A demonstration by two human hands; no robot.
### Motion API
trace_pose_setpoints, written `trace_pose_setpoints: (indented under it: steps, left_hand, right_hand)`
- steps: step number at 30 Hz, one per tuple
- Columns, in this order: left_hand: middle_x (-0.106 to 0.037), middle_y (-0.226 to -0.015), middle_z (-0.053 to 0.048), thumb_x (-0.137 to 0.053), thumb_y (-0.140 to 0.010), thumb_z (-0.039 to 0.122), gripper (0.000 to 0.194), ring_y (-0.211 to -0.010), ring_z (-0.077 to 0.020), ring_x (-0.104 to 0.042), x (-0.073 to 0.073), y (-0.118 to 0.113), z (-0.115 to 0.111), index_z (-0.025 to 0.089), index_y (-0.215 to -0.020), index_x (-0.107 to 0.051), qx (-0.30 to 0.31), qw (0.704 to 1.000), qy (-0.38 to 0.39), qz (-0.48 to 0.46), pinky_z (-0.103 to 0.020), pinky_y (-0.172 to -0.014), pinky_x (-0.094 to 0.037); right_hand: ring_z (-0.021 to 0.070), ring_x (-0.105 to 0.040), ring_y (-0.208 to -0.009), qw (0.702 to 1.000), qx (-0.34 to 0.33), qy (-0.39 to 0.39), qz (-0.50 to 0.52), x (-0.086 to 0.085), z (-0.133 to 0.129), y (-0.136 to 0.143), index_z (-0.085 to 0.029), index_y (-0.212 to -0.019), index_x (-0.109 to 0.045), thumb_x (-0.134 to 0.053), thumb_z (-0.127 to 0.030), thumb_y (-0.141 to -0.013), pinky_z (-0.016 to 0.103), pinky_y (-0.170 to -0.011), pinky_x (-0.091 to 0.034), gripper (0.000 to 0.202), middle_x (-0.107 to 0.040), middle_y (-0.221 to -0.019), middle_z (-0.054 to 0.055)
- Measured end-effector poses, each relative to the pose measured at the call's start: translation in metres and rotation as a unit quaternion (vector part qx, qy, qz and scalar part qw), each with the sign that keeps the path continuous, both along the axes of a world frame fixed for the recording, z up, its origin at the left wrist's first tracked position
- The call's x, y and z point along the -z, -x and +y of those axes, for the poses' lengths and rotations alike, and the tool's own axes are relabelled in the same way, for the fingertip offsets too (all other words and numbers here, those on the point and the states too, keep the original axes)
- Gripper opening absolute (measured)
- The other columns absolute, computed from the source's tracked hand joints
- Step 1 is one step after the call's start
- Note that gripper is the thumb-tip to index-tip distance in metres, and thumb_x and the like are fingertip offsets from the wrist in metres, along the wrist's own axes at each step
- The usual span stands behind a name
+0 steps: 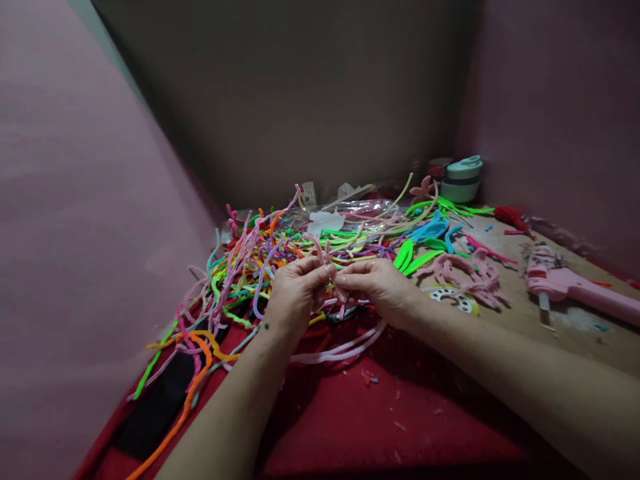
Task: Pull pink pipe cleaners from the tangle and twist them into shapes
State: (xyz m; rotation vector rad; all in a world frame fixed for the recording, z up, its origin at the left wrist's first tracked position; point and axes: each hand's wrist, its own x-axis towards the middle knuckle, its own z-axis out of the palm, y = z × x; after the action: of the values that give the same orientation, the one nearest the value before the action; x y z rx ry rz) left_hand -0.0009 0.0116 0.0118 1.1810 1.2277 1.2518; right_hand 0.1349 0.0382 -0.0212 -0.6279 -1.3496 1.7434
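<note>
My left hand and my right hand meet over the front of the table. Between their closed fingertips is a pink pipe cleaner, bent or twisted; its exact shape is partly hidden by the fingers. Right behind them spreads a tangled heap of pipe cleaners in many colours. White pipe cleaners curve out beneath my hands. To the right of my right hand lie bright green leaf-shaped pieces and looped pink pieces.
A pink hot glue gun lies at the right. Near it is a yellow-and-white spool. A mint-green lidded container stands at the back beside the wall. Red cloth covers the front, and a black flat object lies at the left.
</note>
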Motion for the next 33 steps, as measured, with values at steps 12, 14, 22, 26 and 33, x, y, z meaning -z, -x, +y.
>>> trace_pose_setpoints:
  steps: [12,14,22,26,33]
  left_hand:
    - [-0.039,-0.038,0.008,-0.069,-0.063,0.024,0.017,-0.031,-0.0025,-0.031,0.0055,0.0010,0.0020,0.014,-0.060,-0.055,0.011,1.000,-0.004,-0.007,-0.017,-0.033,-0.019]
    - [-0.041,-0.040,0.007,-0.069,-0.063,0.024,0.019,-0.031,-0.0021,-0.032,0.0074,0.0015,0.0026,0.014,-0.058,-0.053,0.014,1.000,-0.004,-0.007,-0.016,-0.033,-0.020]
    - [-0.053,-0.047,0.002,-0.069,-0.065,0.030,0.021,-0.036,-0.0056,-0.043,0.0012,-0.0004,-0.0006,0.012,-0.066,-0.058,0.007,0.999,-0.018,0.043,-0.016,-0.033,-0.029]
    - [-0.057,-0.055,0.001,-0.071,-0.062,0.027,0.021,-0.039,-0.0068,-0.047,-0.0014,-0.0013,-0.0015,0.013,-0.073,-0.059,0.003,0.998,-0.038,0.044,-0.016,-0.034,-0.033]
    - [-0.057,-0.061,0.001,-0.067,-0.066,0.027,0.014,-0.044,-0.0068,-0.046,-0.0012,0.0029,0.0005,0.017,-0.075,-0.066,0.000,0.991,-0.101,0.092,-0.019,-0.041,-0.037]
  right_hand:
    - [0.0090,-0.047,-0.048,0.999,0.044,0.011,0.023,0.0028,-0.0023,0.0044,-0.014,-0.053,-0.057,-0.061,-0.027,-0.068,0.025,-0.056,-0.038,0.020,-0.050,-0.047,-0.002]
    - [0.0087,-0.046,-0.048,0.998,0.054,0.011,0.016,0.0037,-0.0024,0.0048,-0.014,-0.051,-0.056,-0.061,-0.026,-0.067,0.025,-0.055,-0.038,0.021,-0.048,-0.046,-0.003]
    - [0.0084,-0.047,-0.047,0.994,0.090,0.031,0.046,-0.0008,0.0010,0.0026,-0.014,-0.050,-0.054,-0.065,-0.024,-0.064,0.023,-0.051,-0.034,0.020,-0.044,-0.043,-0.004]
    - [0.0087,-0.047,-0.047,0.995,0.081,0.033,0.056,-0.0002,0.0027,0.0018,-0.013,-0.054,-0.056,-0.065,-0.025,-0.064,0.023,-0.050,-0.034,0.017,-0.044,-0.043,-0.005]
    - [0.0068,-0.042,-0.044,0.996,0.065,0.018,0.053,-0.0001,0.0040,0.0002,-0.015,-0.049,-0.051,-0.063,-0.022,-0.065,0.022,-0.048,-0.030,0.022,-0.044,-0.042,-0.005]
